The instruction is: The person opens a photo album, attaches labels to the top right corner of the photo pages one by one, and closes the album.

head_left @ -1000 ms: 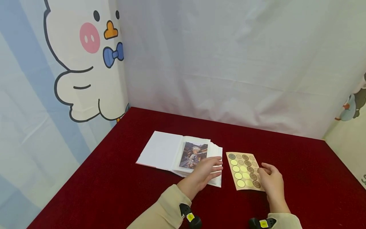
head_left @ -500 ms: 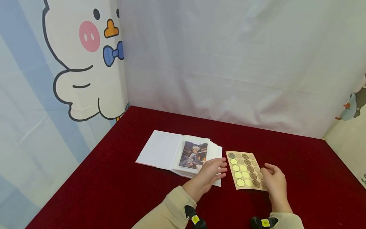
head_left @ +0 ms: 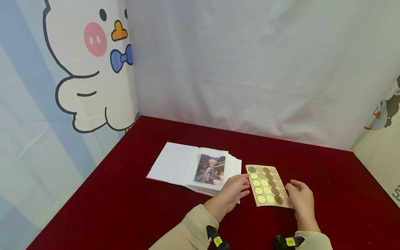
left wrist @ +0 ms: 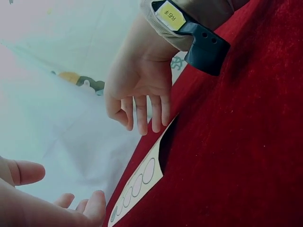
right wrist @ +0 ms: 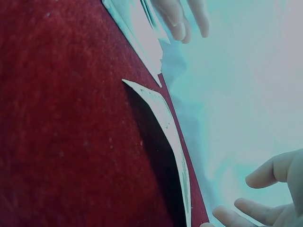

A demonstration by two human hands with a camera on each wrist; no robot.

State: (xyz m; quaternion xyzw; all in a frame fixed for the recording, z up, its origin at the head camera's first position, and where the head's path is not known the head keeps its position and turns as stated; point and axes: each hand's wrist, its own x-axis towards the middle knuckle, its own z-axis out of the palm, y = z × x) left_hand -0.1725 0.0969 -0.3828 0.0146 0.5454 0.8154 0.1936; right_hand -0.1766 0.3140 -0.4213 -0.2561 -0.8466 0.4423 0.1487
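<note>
On the dark red cloth (head_left: pixel 118 208), a sheet (head_left: pixel 267 186) of round stickers (head_left: pixel 261 199) lies between both hands, to the right of an open album (head_left: pixel 175 163). The left hand (head_left: pixel 232 192), with fingers nearly straight, holds nothing and hides the album's near corner. The right hand (head_left: pixel 301 199) is loosely open beside the sheet's right edge; whether it touches, one cannot tell. The print on the stickers is too small for reading. On the right wrist, a yellow label (left wrist: pixel 170 15) shows "R" with further characters. At the right border, green lettering (head_left: pixel 397 194) is cut off.
</note>
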